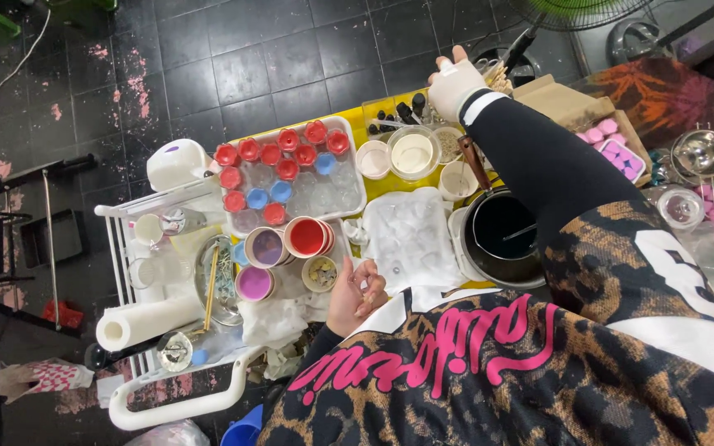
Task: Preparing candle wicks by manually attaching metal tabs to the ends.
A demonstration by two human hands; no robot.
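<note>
My right hand (pixel 454 83), in a white fingerless wrap with a black sleeve, reaches to the far end of the yellow table (pixel 373 132) and touches a holder of wooden sticks (pixel 499 76); its fingers are hidden behind the hand. My left hand (pixel 357 293) hovers near my chest with the fingers curled in, just right of a small cup of bits (pixel 321 272). Between the hands lie a crumpled white sheet (pixel 411 235) and a black pot of dark liquid (pixel 502 235).
A white tray (pixel 353 202) holds several clear cups with red and blue fills. Cups of purple (pixel 268 246), red (pixel 306 237) and pink (pixel 254 282) stand near it. A cream-filled bowl (pixel 413 153), paper roll (pixel 138 322), white cart rail (pixel 150 396) and pink moulds (pixel 613 144) surround them.
</note>
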